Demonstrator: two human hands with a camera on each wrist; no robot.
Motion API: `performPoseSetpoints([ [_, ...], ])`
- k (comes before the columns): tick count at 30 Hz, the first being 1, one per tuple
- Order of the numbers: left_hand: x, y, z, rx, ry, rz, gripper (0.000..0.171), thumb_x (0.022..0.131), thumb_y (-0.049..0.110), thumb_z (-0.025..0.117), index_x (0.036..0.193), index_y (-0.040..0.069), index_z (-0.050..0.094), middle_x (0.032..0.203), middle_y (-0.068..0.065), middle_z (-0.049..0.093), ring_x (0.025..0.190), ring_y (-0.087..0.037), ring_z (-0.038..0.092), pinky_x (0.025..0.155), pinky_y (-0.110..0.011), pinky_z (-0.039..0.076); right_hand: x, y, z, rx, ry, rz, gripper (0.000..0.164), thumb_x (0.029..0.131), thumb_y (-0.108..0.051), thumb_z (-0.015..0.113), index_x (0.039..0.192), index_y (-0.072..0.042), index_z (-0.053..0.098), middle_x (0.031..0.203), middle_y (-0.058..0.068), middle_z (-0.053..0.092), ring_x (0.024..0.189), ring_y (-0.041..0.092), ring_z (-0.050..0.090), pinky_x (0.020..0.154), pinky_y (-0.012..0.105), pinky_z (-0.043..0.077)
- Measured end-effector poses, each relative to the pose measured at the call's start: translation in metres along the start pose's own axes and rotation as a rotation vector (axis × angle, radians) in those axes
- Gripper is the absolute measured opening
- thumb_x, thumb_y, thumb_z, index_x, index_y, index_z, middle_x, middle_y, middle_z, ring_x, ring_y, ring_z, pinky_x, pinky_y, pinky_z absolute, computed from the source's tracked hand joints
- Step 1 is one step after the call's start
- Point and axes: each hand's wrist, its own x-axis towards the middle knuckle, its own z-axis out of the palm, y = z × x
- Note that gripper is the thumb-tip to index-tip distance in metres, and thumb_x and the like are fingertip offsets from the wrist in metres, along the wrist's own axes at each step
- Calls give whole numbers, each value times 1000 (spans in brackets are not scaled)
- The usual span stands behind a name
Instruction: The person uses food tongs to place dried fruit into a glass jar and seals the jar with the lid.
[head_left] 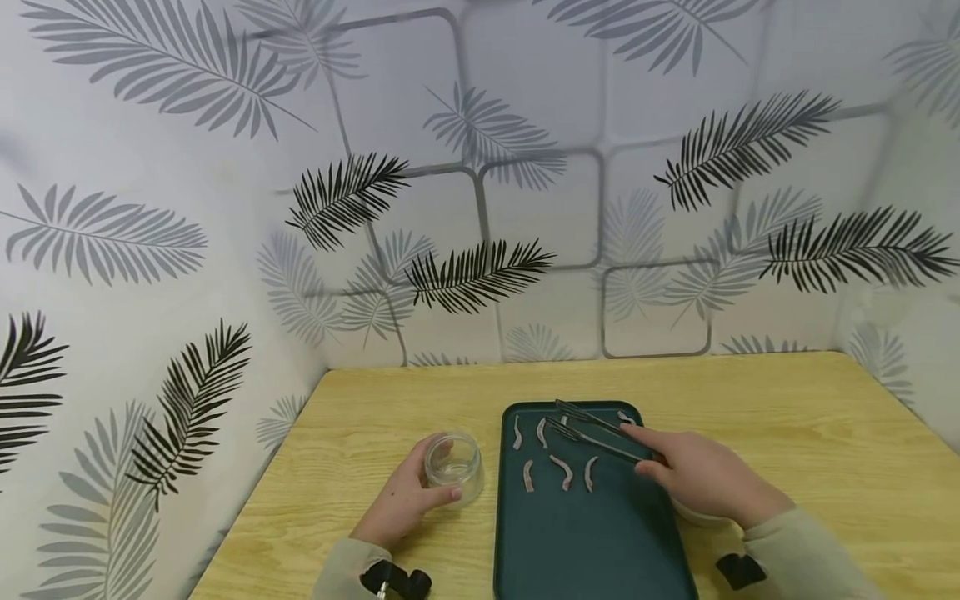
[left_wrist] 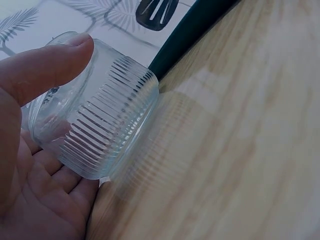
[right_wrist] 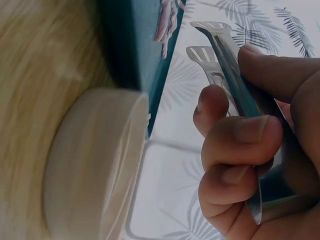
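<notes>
My left hand (head_left: 405,497) holds a clear ribbed glass jar (left_wrist: 112,112) upright on the table, left of the tray. The thumb lies over the jar's near side, and the jar looks empty. In my right hand (head_left: 697,471) is a pair of metal tongs (head_left: 606,447), gripped between thumb and fingers. Their slotted tips stand apart above the far part of a dark green tray (head_left: 585,542). Several thin pinkish-grey strips (head_left: 564,473) lie spaced in rows on that tray; the tongs and right hand partly cover the far right ones.
A round whitish container (right_wrist: 95,165) stands on the table right of the tray, mostly hidden under the right wrist in the head view. The light wooden table (head_left: 405,400) meets leaf-patterned walls (head_left: 540,208) at the back and left.
</notes>
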Motion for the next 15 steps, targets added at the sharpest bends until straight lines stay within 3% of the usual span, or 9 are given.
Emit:
performPoseSetpoints([
  [2, 1, 0, 0, -5, -5, -1, 83, 86, 23, 83, 155, 21, 38, 155, -9, 42, 144, -31, 37, 114, -53, 32, -1, 5, 1, -12, 10, -11, 59, 100, -33, 65, 154, -16, 47, 99, 11, 71, 79, 22, 65, 71, 45, 52],
  [5, 1, 0, 0, -11, -12, -9, 84, 85, 25, 84, 155, 21, 37, 155, -9, 42, 144, -31, 37, 114, -52, 32, -4, 12, 2, -25, 24, -21, 57, 99, -32, 66, 151, -14, 51, 132, 16, 64, 107, 31, 67, 84, 53, 54],
  [9, 1, -1, -1, 1, -9, -15, 84, 85, 27, 84, 155, 22, 37, 155, -8, 43, 144, -31, 37, 114, -53, 31, -4, 17, 6, -32, 15, -4, 56, 99, -32, 67, 150, -16, 52, 129, 15, 66, 107, 32, 67, 86, 54, 54],
  [15, 2, -2, -2, 27, 1, -13, 84, 85, 28, 84, 155, 21, 37, 154, -8, 44, 144, -31, 37, 115, -53, 30, 0, 18, 8, -59, 4, 3, 56, 97, -35, 68, 149, -17, 54, 116, 8, 70, 80, 16, 60, 69, 42, 48],
])
